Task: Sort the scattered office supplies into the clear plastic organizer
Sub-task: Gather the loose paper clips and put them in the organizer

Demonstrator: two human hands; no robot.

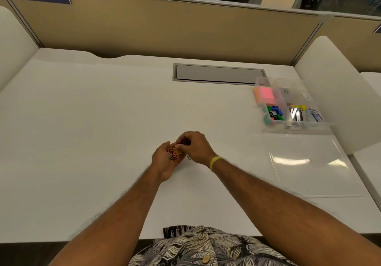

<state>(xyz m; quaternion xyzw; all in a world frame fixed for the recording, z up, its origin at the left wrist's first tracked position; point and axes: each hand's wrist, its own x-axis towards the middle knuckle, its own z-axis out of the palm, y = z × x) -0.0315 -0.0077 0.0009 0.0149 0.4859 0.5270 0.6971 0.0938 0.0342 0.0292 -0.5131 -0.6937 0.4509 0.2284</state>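
Observation:
My left hand (162, 160) is cupped palm-up over the middle of the white desk, with a small heap of coloured paper clips (173, 153) in it. My right hand (194, 147) is right beside it, its fingertips pinched at the heap; a single clip (188, 157) hangs below its fingers. The clear plastic organizer (288, 126) stands at the right of the desk. Its compartments hold pink and orange sticky notes (267, 96), coloured binder clips (274, 113), and metal and yellow items (296, 112).
The organizer's clear flat lid (309, 169) lies on the desk in front of it. A grey cable hatch (218, 74) is set into the desk at the back. A tan partition wall and white side dividers enclose the desk.

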